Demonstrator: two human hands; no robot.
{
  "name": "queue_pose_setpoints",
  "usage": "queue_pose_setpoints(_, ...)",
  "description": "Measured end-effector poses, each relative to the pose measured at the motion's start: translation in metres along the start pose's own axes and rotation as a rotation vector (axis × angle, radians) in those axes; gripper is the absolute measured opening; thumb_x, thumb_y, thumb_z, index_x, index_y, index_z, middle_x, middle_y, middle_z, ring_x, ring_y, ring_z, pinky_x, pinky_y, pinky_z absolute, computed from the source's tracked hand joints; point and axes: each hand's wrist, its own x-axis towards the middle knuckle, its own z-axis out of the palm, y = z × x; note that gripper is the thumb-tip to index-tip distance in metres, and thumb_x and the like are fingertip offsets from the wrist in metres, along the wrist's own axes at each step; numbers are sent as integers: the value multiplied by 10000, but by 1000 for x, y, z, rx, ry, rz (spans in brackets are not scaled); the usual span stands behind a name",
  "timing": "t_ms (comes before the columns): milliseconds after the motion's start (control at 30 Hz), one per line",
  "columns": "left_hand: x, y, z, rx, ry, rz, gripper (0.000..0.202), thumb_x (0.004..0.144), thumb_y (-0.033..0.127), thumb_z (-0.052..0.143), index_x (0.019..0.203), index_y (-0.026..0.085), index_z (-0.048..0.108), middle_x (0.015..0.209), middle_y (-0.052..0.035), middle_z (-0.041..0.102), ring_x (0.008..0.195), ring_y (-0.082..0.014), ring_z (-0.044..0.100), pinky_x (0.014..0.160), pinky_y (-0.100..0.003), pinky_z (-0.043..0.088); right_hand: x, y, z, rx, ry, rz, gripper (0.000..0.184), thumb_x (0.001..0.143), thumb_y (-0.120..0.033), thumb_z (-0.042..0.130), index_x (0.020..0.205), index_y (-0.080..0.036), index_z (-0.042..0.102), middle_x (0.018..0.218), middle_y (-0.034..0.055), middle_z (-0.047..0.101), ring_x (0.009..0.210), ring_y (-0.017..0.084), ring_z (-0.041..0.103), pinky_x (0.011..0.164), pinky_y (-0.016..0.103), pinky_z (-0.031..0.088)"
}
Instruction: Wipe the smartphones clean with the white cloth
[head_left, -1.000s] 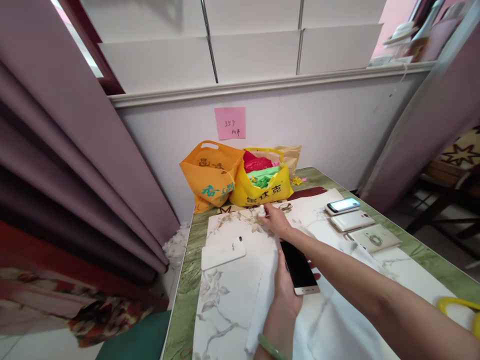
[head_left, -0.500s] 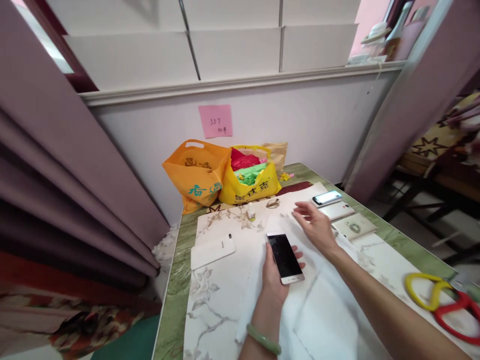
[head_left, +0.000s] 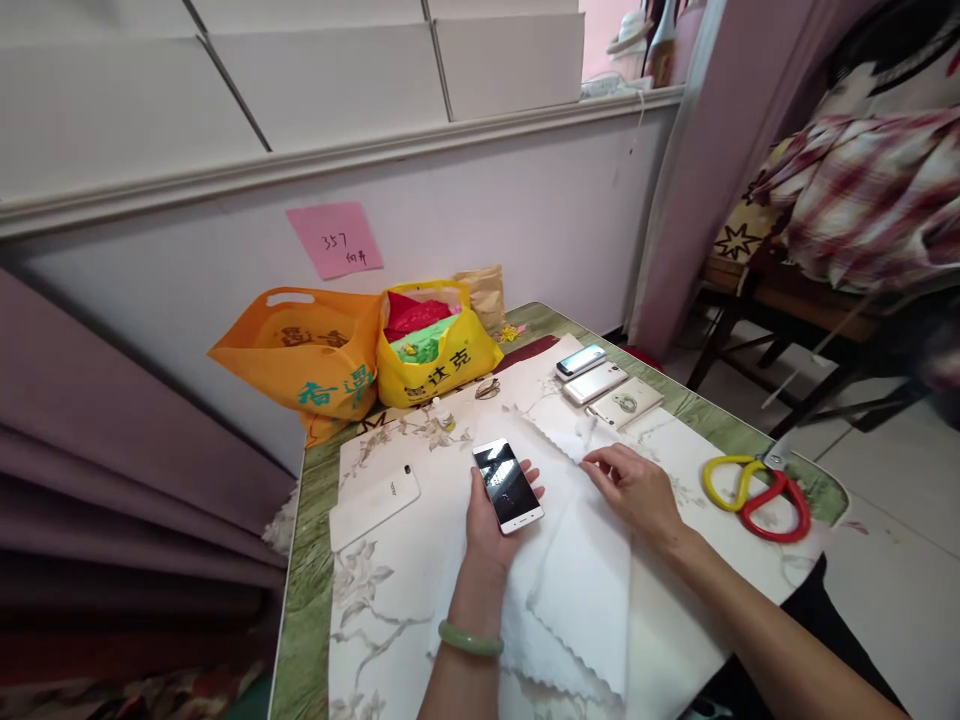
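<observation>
A smartphone (head_left: 507,484) with a dark, reflective screen and white frame lies face up in my left hand (head_left: 486,535), its fingers wrapped round the sides. To the right, my right hand (head_left: 637,492) pinches the edge of a thin white cloth (head_left: 581,580) with a scalloped border. The cloth spreads over the tabletop beneath both hands, with one part raised at my right fingertips. Left of the held phone, a white phone (head_left: 375,508) rests back up. Beyond my right hand, a lit phone (head_left: 580,360), a silver phone (head_left: 595,383) and a phone with a ring holder (head_left: 625,403) form a row.
A small bottle (head_left: 442,413) and a ring-like metal item (head_left: 487,388) lie further back. Behind them stand an orange bag (head_left: 300,340) and a yellow bag (head_left: 439,365). Scissors (head_left: 757,490) with yellow and red handles lie at the right. A person in plaid (head_left: 862,200) sits beyond.
My right hand has closed on the white cloth's edge and lifted it. The left hand still holds the phone. The view has turned to the right.
</observation>
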Motion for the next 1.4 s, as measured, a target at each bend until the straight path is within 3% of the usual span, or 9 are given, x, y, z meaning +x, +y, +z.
queue_pose_setpoints(233,1,0,-2,24,0,10,597,921,580,430,1212,91,609,1131,-200,704,973,-307,705,820,-451,583,25,7,11,-307,48,-76,472,870,-402,612,1304,-228,550,1292,102,602,1151,286,543,921,395,418)
queue_pose_setpoints(500,6,-1,-8,-21,-40,8,579,914,560,471,1221,88,608,1139,-213,698,1004,-316,695,811,-458,588,7,43,-15,-102,60,161,658,773,-182,493,1426,-221,421,1174,58,672,853,211,634,778,341,482)
queue_pose_setpoints(633,4,0,-4,-18,-16,9,572,914,561,471,1200,88,619,1126,-209,703,986,-308,702,808,-452,590,0,68,-36,7,79,300,441,801,-370,546,1215,-241,629,985,30,732,573,166,590,622,313,473)
queue_pose_setpoints(767,2,0,-3,-29,-23,7,569,906,556,489,1218,95,610,1124,-212,701,992,-311,700,826,-462,583,-1,72,-43,-214,82,307,401,842,-527,524,1066,-260,721,769,46,731,645,232,640,558,305,404)
queue_pose_setpoints(967,2,0,-3,-4,-20,18,596,915,580,447,1183,78,623,1142,-220,692,980,-313,701,831,-468,577,8,67,-45,-289,18,191,418,848,-598,537,1098,-302,693,1093,31,719,775,227,663,604,302,424)
queue_pose_setpoints(1067,2,-1,-3,-3,-18,15,598,916,581,441,1182,77,622,1138,-218,693,985,-316,698,821,-474,578,12,77,-48,-240,-68,144,654,734,-632,656,1282,-283,581,1201,63,674,780,228,656,631,308,450)
queue_pose_setpoints(1133,2,-2,-4,-6,-18,12,601,914,583,443,1176,73,625,1128,-219,695,978,-316,699,815,-471,578,12,85,-49,-232,-79,186,659,725,-588,669,1270,-227,578,1065,85,710,738,230,647,617,304,439)
queue_pose_setpoints(1233,2,-2,-4,-15,-32,7,606,907,590,454,1176,75,624,1122,-217,697,955,-307,704,809,-461,576,14,87,-49,-208,-64,273,381,811,-554,572,963,-219,671,732,33,687,605,201,594,563,289,385)
queue_pose_setpoints(1400,-1,-2,-4,-25,-52,-13,615,890,608,472,1166,82,632,1124,-204,699,959,-306,702,822,-450,568,25,58,-41,82,38,277,434,818,-642,552,749,-219,624,570,-18,575,517,150,495,510,264,338)
